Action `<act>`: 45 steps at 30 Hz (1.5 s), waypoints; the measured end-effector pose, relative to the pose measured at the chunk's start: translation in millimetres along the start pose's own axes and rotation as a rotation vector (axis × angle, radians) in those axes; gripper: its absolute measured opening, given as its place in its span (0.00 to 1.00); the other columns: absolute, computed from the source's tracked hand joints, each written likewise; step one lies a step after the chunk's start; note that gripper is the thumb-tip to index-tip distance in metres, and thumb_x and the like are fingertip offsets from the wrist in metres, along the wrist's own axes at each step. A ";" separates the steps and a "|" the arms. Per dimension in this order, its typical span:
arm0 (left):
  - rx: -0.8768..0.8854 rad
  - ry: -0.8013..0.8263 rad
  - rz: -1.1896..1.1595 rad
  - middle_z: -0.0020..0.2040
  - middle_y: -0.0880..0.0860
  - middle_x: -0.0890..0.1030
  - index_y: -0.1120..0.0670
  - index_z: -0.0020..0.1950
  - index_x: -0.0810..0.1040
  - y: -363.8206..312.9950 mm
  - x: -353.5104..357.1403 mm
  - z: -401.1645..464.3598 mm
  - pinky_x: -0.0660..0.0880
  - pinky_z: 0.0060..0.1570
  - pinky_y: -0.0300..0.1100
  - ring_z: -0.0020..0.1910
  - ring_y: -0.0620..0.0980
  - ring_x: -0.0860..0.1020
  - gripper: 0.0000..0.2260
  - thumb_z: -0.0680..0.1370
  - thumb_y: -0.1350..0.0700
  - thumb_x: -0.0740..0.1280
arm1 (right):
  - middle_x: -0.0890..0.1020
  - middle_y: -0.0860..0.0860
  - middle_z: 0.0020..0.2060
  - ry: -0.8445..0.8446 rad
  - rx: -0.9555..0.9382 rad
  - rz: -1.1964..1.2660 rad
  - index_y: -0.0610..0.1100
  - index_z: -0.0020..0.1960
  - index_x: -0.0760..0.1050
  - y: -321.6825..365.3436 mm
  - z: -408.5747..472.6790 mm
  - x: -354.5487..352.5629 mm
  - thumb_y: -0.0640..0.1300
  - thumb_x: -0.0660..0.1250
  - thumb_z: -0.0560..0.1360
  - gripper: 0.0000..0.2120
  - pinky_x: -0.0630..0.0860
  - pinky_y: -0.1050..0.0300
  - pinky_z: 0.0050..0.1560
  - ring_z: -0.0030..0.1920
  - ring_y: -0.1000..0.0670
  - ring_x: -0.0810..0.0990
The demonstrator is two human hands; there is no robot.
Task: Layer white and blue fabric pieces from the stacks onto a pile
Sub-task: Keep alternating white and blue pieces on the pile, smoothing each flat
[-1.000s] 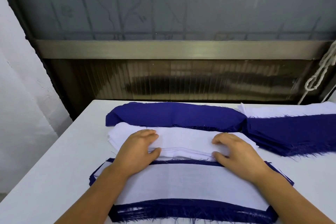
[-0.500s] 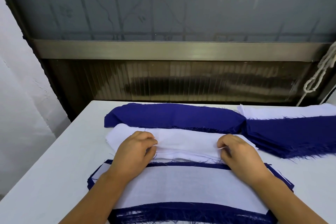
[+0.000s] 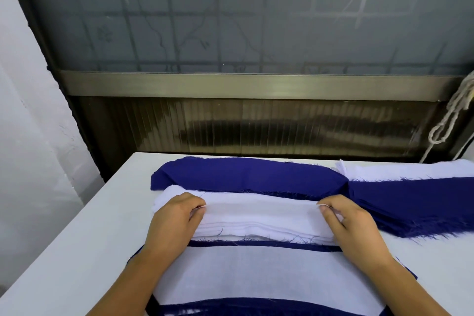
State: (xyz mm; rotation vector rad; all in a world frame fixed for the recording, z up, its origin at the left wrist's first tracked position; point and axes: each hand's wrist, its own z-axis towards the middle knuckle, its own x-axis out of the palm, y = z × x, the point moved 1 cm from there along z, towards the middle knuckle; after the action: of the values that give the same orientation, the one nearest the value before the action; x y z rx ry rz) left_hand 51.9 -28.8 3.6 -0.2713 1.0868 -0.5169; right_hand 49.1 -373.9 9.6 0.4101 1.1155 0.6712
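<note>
A stack of thin white fabric point(image 3: 259, 218) with frayed, thready edges is seen on a pale bench point(image 3: 84, 233), between a rounded stack of dark blue fabric point(image 3: 246, 174) behind and a layered pile point(image 3: 259, 272) topped by a sheer white rectangle in front. The top white piece is pinched at each end between curled thumb and fingers by the left hand point(image 3: 177, 220) and the right hand point(image 3: 351, 223), each grip closed tightly on cloth.
</note>
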 end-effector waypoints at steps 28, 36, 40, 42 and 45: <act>0.440 -0.020 -0.038 0.48 0.40 0.80 0.52 0.45 0.85 10.9 -56.7 -71.8 0.70 0.56 0.35 0.53 0.40 0.75 0.17 0.80 0.46 0.60 | 0.81 0.55 0.48 -0.045 -0.559 -0.213 0.44 0.45 0.82 -1.4 -77.8 -41.3 0.45 0.60 0.77 0.13 0.73 0.57 0.52 0.53 0.56 0.78; 0.414 -0.002 -0.109 0.48 0.40 0.79 0.52 0.43 0.85 14.2 -43.4 -88.9 0.72 0.50 0.33 0.51 0.39 0.76 0.21 0.82 0.43 0.57 | 0.80 0.61 0.48 0.012 -0.439 -0.073 0.47 0.43 0.82 -3.9 -88.7 -33.3 0.55 0.56 0.81 0.20 0.73 0.64 0.51 0.53 0.59 0.79; 0.432 0.010 -0.047 0.47 0.43 0.80 0.53 0.43 0.84 13.9 -40.1 -93.7 0.74 0.47 0.38 0.48 0.42 0.78 0.15 0.80 0.51 0.60 | 0.81 0.60 0.46 -0.004 -0.438 -0.080 0.46 0.41 0.82 -2.3 -90.2 -34.9 0.54 0.58 0.80 0.19 0.74 0.64 0.50 0.51 0.59 0.79; 0.412 0.016 -0.038 0.47 0.43 0.81 0.53 0.43 0.84 14.0 -38.0 -96.5 0.75 0.45 0.40 0.47 0.43 0.79 0.10 0.75 0.56 0.62 | 0.82 0.58 0.45 -0.014 -0.429 -0.083 0.46 0.41 0.82 -3.5 -90.2 -34.7 0.49 0.62 0.77 0.13 0.75 0.61 0.49 0.51 0.57 0.80; 0.431 -0.002 -0.026 0.47 0.44 0.81 0.54 0.43 0.84 14.4 -36.5 -98.6 0.75 0.44 0.40 0.48 0.42 0.78 0.11 0.76 0.57 0.61 | 0.82 0.57 0.45 -0.024 -0.428 -0.093 0.45 0.41 0.83 -4.3 -91.2 -34.0 0.45 0.63 0.73 0.10 0.76 0.60 0.49 0.50 0.56 0.80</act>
State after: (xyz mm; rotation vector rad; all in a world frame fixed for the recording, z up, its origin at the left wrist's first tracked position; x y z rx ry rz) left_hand -45.6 6.5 -19.1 0.0920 0.9438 -0.7578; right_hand -42.8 -402.4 -6.0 0.0002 0.9307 0.7967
